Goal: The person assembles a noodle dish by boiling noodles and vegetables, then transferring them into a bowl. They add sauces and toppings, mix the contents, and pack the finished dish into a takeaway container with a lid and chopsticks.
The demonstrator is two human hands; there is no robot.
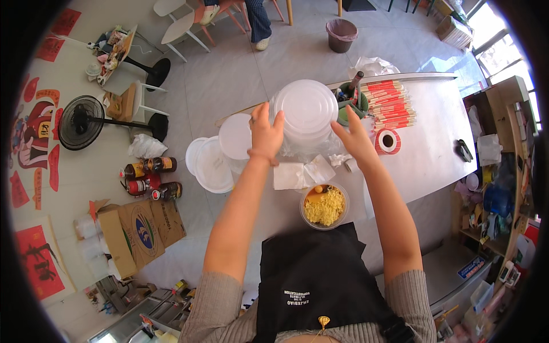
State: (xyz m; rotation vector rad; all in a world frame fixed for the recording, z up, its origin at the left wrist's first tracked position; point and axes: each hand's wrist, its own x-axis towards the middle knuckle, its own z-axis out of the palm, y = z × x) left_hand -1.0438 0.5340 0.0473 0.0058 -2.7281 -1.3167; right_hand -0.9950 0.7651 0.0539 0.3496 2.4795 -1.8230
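A tall stack of translucent round plastic lids (305, 105) stands partly wrapped in clear film on the counter. To its left, my left hand (266, 135) has its fingers raised and spread by the lid rim. My right hand (357, 139) is on the other side, thumb and fingers apart, close to the rim; contact cannot be told for either. Nearer my body, a round clear plastic bowl (324, 206) holds yellow noodles (327, 208) and orange broth, and has no lid on it. White paper napkins (288, 176) lie between the bowl and the stack.
More stacked white containers (212, 165) stand at the counter's left. Right of the lids are a green holder (345, 113), wrapped chopsticks (390, 103), a red-and-white label roll (388, 141) and a black stapler (464, 151). A cardboard box (141, 236) sits at left. Another person's legs (258, 21) show beyond.
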